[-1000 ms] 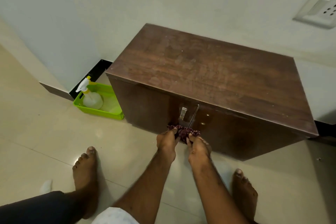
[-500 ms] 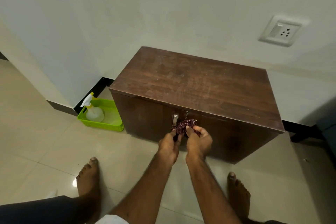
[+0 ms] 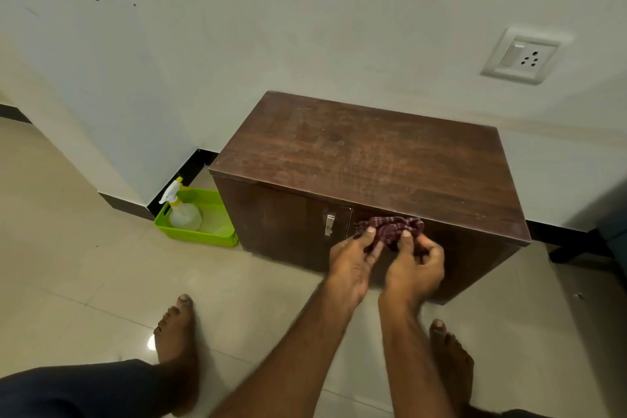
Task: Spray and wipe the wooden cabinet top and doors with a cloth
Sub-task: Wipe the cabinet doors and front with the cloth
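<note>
I grip a crumpled maroon striped cloth (image 3: 393, 231) with both my left hand (image 3: 353, 268) and my right hand (image 3: 415, 265), bunching it against the top edge of the right door of the dark brown wooden cabinet (image 3: 373, 159). A clear spray bottle (image 3: 181, 210) stands in a green plastic basket (image 3: 196, 234) at the cabinet's left side.

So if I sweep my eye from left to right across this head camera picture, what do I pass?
Spray bottle in the green basket → metal door handle → left hand → right hand, both gripping the maroon cloth → wall socket.
</note>
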